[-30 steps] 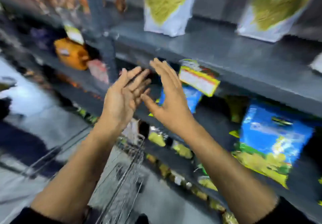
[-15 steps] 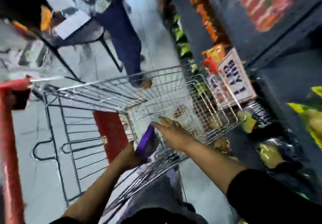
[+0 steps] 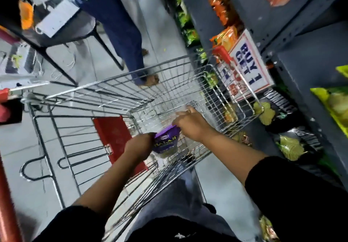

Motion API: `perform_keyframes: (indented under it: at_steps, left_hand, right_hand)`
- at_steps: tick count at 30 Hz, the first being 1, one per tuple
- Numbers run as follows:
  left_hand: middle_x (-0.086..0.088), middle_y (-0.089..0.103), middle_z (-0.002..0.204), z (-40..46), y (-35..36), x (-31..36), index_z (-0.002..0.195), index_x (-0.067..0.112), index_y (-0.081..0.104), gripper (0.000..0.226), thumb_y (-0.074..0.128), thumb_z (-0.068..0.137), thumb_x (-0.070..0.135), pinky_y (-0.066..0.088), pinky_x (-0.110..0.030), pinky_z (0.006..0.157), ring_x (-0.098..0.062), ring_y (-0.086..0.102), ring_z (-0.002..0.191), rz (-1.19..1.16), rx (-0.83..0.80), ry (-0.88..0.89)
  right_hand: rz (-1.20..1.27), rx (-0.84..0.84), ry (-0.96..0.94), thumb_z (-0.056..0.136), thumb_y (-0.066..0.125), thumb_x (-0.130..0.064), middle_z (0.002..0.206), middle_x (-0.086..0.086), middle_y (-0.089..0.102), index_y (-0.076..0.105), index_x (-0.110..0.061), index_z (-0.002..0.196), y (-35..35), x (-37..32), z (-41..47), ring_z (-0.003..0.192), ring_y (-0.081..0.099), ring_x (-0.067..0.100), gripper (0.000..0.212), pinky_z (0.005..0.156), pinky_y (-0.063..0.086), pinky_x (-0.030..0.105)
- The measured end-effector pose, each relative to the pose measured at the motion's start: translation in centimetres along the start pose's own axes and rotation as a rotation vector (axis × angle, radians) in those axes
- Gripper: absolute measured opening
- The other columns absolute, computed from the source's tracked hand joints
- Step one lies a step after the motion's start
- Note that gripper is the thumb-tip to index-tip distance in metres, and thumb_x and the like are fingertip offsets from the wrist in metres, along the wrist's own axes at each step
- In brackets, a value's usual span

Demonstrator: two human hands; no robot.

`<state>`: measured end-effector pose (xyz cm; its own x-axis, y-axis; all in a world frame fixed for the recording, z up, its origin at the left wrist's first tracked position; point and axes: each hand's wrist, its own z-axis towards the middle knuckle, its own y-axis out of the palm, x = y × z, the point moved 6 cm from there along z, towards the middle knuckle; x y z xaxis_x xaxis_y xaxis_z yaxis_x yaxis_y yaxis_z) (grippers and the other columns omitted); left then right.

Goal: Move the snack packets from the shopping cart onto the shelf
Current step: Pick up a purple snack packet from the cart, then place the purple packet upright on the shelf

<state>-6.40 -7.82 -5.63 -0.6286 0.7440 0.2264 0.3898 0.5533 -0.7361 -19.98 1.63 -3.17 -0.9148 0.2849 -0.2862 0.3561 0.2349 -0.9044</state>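
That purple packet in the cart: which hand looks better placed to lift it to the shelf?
Probably the left hand: it already grips the purple packet's side, while the right hand only touches its top edge.

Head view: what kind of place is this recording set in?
Most likely a grocery shop aisle. A wire cart stands beside grey shelves stocked with snack bags, and a "BUY 1 GET 1" sign hangs on the shelving.

Your cart (image 3: pixel 120 83): bright wire metal, shiny, with red plastic flap (image 3: pixel 113 136) at its rear edge. Packet (image 3: pixel 165 144) you hold: glossy purple film. Shelf (image 3: pixel 308 57): matt grey painted metal. Sign (image 3: pixel 248 66): smooth printed card. Your sleeves (image 3: pixel 293 189): matt black cloth.
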Motion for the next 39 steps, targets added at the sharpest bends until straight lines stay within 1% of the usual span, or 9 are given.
perform_keyframes:
  at_steps: [6, 12, 15, 18, 21, 24, 33, 36, 39]
  left_hand:
    - [-0.005, 0.072, 0.076, -3.7, -14.8, 10.5, 0.087, 0.019, 0.068, 0.041, 0.042, 0.081, 0.05, 0.049, -0.033, 0.067, -0.023, 0.065, 0.074, -0.036, 0.213, 0.414]
    - [-0.015, 0.06, 0.049, -17.2, -28.2, 23.8, 0.071, 0.013, 0.074, 0.034, 0.062, 0.078, 0.045, 0.038, -0.028, 0.047, -0.008, 0.041, 0.046, -0.359, 0.705, 0.834]
    - [0.013, 0.068, 0.052, -24.9, -33.8, 30.1, 0.063, 0.033, 0.072, 0.01, 0.075, 0.071, 0.037, 0.043, -0.018, 0.051, 0.001, 0.049, 0.048, -0.692, 0.902, 1.058]
    - [0.009, 0.073, 0.062, -29.7, -38.5, 37.2, 0.07, 0.031, 0.074, 0.028, 0.082, 0.052, 0.052, 0.055, -0.031, 0.056, -0.014, 0.066, 0.06, -1.129, 0.707, 1.267]
    - [0.0, 0.077, 0.072, -35.1, -41.6, 45.0, 0.082, 0.021, 0.076, 0.034, 0.083, 0.059, 0.045, 0.061, -0.044, 0.065, -0.027, 0.072, 0.074, -1.184, 0.563, 1.48]
    - [0.005, 0.075, 0.061, -38.9, -42.3, 51.5, 0.078, 0.016, 0.074, 0.019, 0.081, 0.066, 0.03, 0.056, -0.028, 0.053, -0.013, 0.067, 0.057, -1.207, 0.405, 1.601]
    - [0.001, 0.073, 0.057, -40.2, -38.3, 64.0, 0.061, 0.014, 0.072, 0.02, 0.085, 0.063, 0.029, 0.048, -0.023, 0.053, -0.009, 0.061, 0.055, -1.187, 0.166, 1.605]
    - [0.005, 0.067, 0.051, -39.2, -36.8, 66.3, 0.057, 0.003, 0.063, 0.032, 0.082, 0.068, 0.026, 0.044, -0.019, 0.052, -0.003, 0.058, 0.051, -1.238, 0.119, 1.566]
    - [-0.006, 0.071, 0.084, -37.3, -35.2, 67.5, 0.091, -0.001, 0.066, 0.043, 0.074, 0.075, 0.038, 0.05, -0.027, 0.072, -0.011, 0.062, 0.073, -1.34, 0.102, 1.496]
  right_hand:
    - [0.359, 0.441, 0.269, 0.09, 0.056, -0.025, 0.085, 0.004, 0.072, 0.066, -0.022, 0.091, -12.2, 5.3, -11.3, 0.081, 0.066, 0.027, 0.011, 0.071, 0.051, 0.036]
    - [0.308, 0.991, 0.342, 0.091, 0.059, -0.025, 0.078, -0.014, 0.063, 0.07, -0.02, 0.091, -29.7, 4.2, -28.7, 0.075, 0.058, 0.001, 0.012, 0.071, 0.048, 0.028]
    - [0.219, 1.344, 0.313, 0.089, 0.063, -0.022, 0.07, -0.016, 0.062, 0.072, -0.016, 0.091, -38.6, 0.7, -38.8, 0.064, 0.056, -0.009, 0.011, 0.064, 0.052, 0.026]
    - [0.045, 1.612, 0.321, 0.087, 0.065, -0.027, 0.067, -0.011, 0.062, 0.072, -0.014, 0.087, -45.9, -2.8, -47.5, 0.058, 0.062, 0.01, 0.014, 0.057, 0.054, 0.038]
    - [-0.098, 1.749, 0.434, 0.085, 0.066, -0.027, 0.064, 0.002, 0.065, 0.071, -0.011, 0.084, -51.1, -4.9, -55.1, 0.05, 0.065, 0.018, 0.017, 0.047, 0.055, 0.037]
    - [-0.083, 1.775, 0.568, 0.087, 0.067, -0.023, 0.058, 0.003, 0.061, 0.07, -0.013, 0.081, -53.5, -4.8, -60.8, 0.033, 0.057, 0.008, 0.012, 0.031, 0.041, 0.016]
    - [-0.031, 1.788, 0.878, 0.088, 0.067, -0.021, 0.062, 0.012, 0.062, 0.068, -0.007, 0.082, -51.1, -1.0, -70.3, 0.029, 0.054, 0.006, 0.015, 0.028, 0.037, 0.013]
    - [-0.109, 1.811, 0.993, 0.089, 0.065, -0.026, 0.073, 0.015, 0.069, 0.069, -0.015, 0.084, -49.7, 1.0, -71.3, 0.052, 0.069, 0.018, 0.013, 0.042, 0.052, 0.026]
    - [-0.1, 1.903, 1.015, 0.091, 0.06, -0.028, 0.104, 0.007, 0.073, 0.057, -0.019, 0.114, -46.6, 2.9, -71.2, 0.093, 0.069, 0.027, 0.024, 0.082, 0.055, 0.04]
